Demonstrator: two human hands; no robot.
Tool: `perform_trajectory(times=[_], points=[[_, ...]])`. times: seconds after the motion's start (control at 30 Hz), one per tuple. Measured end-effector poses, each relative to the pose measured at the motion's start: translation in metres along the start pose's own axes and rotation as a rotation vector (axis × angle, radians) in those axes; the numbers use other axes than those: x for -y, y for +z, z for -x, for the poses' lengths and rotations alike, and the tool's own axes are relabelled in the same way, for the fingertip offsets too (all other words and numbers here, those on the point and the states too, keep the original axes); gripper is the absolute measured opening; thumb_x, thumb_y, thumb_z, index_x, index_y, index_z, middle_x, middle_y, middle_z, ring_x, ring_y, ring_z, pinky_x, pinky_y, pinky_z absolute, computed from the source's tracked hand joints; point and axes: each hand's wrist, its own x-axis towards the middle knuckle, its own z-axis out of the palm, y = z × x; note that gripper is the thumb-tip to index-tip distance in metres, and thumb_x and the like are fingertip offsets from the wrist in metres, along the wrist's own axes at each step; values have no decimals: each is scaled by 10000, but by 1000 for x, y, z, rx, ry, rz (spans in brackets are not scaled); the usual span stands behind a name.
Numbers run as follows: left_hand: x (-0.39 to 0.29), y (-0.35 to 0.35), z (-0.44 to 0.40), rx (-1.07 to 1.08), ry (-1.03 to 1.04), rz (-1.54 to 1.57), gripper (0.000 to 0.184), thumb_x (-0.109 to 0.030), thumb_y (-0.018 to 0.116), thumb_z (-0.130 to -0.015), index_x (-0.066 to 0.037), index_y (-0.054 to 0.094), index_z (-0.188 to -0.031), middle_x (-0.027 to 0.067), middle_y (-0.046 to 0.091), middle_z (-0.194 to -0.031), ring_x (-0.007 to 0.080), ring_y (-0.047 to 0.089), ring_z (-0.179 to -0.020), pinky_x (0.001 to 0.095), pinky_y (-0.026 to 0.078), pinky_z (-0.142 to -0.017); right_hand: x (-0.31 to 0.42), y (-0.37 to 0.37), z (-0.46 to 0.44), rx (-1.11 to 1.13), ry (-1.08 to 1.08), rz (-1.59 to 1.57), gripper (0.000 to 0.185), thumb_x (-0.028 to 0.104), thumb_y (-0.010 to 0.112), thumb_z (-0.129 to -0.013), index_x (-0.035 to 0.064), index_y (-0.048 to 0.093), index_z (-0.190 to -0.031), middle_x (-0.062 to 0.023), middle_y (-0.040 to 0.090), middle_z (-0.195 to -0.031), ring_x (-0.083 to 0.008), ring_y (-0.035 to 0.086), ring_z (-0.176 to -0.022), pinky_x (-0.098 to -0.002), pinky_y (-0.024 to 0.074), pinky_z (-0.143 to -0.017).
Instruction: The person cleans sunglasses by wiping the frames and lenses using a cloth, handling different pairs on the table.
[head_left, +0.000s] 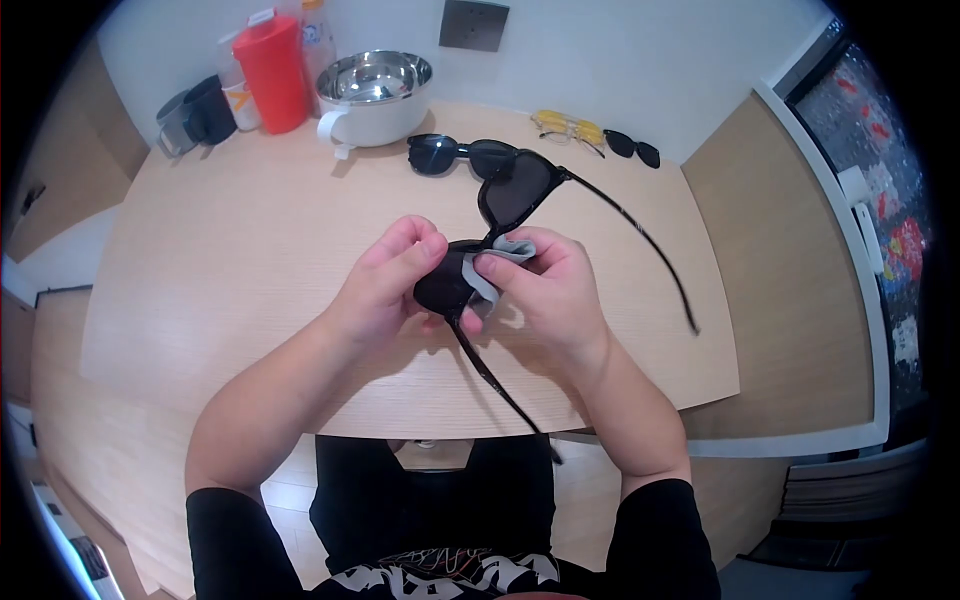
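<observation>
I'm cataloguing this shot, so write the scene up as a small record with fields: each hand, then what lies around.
Left hand: grips the open black sunglasses by one lens
Right hand: pinches a gray cloth against that lens
Beyond the hands: another dark-lensed pair
Back right: yellow-lensed glasses, smaller dark glasses
Back left: white bowl, red container, dark mug
Surface: light wooden table

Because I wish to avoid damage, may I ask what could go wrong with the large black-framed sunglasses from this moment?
The left hand touches a dark lens of the large black-framed sunglasses, so fingerprints may remain there. The right hand pinches the grey cloth near the nose bridge; hard pressure could strain the frame. One open temple arm reaches past the edge of the light wooden table and might catch on clothing.
</observation>
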Motion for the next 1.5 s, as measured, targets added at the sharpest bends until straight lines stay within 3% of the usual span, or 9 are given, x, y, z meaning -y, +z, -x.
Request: perform_trajectory(times=[0.17, 0.37, 0.53, 0.6, 0.77, 0.93, 0.97, 1.1, 1.5], points=[[2, -10, -2, -63, -3, -148, 281, -357, 553, -979, -115, 426, -1045, 53, 620, -821, 130, 601, -662, 218, 417, -483, -1, -6, -3, -15, -67, 142, 93, 41, 645, -898, -42, 607, -918, -91, 663, -827, -148, 642, -674, -270, 520, -588], [-2, -19, -6, -248, 479, -393, 400, -260, 669, -885, -82, 440, -1161, 113, 561, -1161, 182, 520, -1078, 320, 399, -923, 0, -14, -4, 10, 58, 348, 118, 53, 717, -847, -6, 656, -929, -22, 668, -831, -86, 612, -765, -242, 489, -690], [-23, -7, 2, -100, 1013, -965, 657, -98, 757, -730, -33, 462, -1313, 126, 534, -1304, 227, 525, -1144, 339, 412, -914, -11, -2, 0, 157, 186, 510, 180, 76, 730, -816, -24, 671, -953, -36, 668, -825, -102, 608, -747, -261, 486, -682], [-22, -13, 1, 98, 1012, -1071, 434, -119, 650, -905, -13, 466, -1284, 176, 594, -1209, 257, 582, -1095, 354, 449, -921, -31, -5, -3, 264, 138, 543, 239, 128, 736, -799, -46, 677, -952, -63, 667, -778, -120, 601, -692, -276, 480, -639], [-24, -19, 2, 65, 756, -854, 127, -10, 579, -941, 2, 647, -1047, 127, 679, -976, 209, 657, -904, 298, 525, -801, -29, -6, -4, 219, 165, 619, 269, 169, 741, -775, -43, 680, -929, -75, 658, -758, -139, 609, -708, -296, 491, -664], [-27, -25, -2, 46, 912, -900, 144, 69, 625, -877, 18, 679, -1001, 126, 694, -958, 219, 672, -909, 304, 548, -785, -36, -11, -6, 198, 124, 596, 259, 159, 733, -775, -47, 680, -922, -87, 658, -778, -138, 603, -716, -293, 488, -663], [-26, -23, -4, 18, 1011, -989, 308, 109, 638, -715, -15, 716, -986, 121, 693, -921, 212, 679, -822, 293, 545, -719, -36, -12, -6, 198, 128, 596, 254, 155, 732, -775, -47, 681, -920, -90, 657, -780, -138, 600, -716, -292, 486, -661], [-24, -20, -6, 160, 1105, -1102, 324, 97, 680, -658, -25, 721, -955, 121, 680, -965, 261, 662, -860, 312, 545, -724, -35, -10, -6, 219, 127, 613, 247, 149, 732, -772, -48, 684, -911, -90, 651, -757, -140, 591, -697, -295, 481, -652], [-22, -25, -8, -24, 1081, -926, 158, 19, 713, -825, 5, 708, -982, 127, 670, -851, 208, 649, -757, 286, 516, -675, -23, -6, -3, 272, 210, 677, 221, 46, 728, -814, -29, 654, -1008, -36, 666, -865, -84, 608, -780, -241, 487, -686]])
